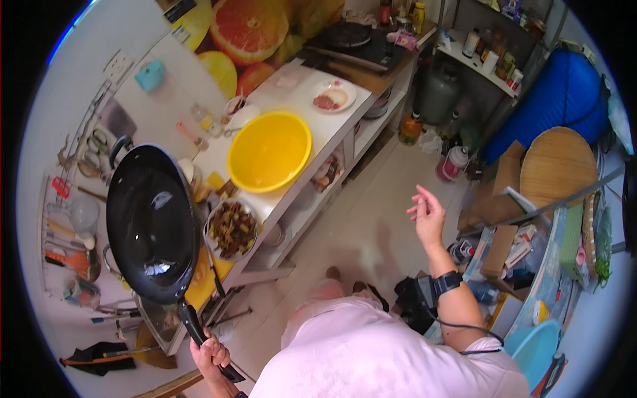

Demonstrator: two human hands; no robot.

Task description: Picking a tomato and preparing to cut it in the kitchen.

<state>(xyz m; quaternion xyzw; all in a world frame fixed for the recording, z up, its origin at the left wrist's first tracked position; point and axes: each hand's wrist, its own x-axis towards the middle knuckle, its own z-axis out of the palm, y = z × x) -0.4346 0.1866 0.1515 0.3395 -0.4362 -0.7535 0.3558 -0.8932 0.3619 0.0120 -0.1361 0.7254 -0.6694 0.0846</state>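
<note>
My left hand (211,352) grips the black handle of a large wok (152,219), which is tilted up on the left over the sink end of the counter. Its dark inside shows wet glints and holds no food. My right hand (429,215) hangs in the air over the floor on the right, fingers loosely bent and apart, touching nothing. Beside the wok, a bowl of cooked food (232,230) stands near the counter's front edge. Beyond the bowl is a yellow plastic basin (269,151). Part of a yellow cutting board (209,278) with a knife (215,275) shows under the wok's edge.
A plate with meat (332,96) and a black cooktop (351,42) are farther along the counter (298,82). Utensils hang on the left wall. A gas cylinder (440,94), a pink-and-white jug (453,163) and cardboard boxes (499,251) stand to the right, with a round wooden board (558,166).
</note>
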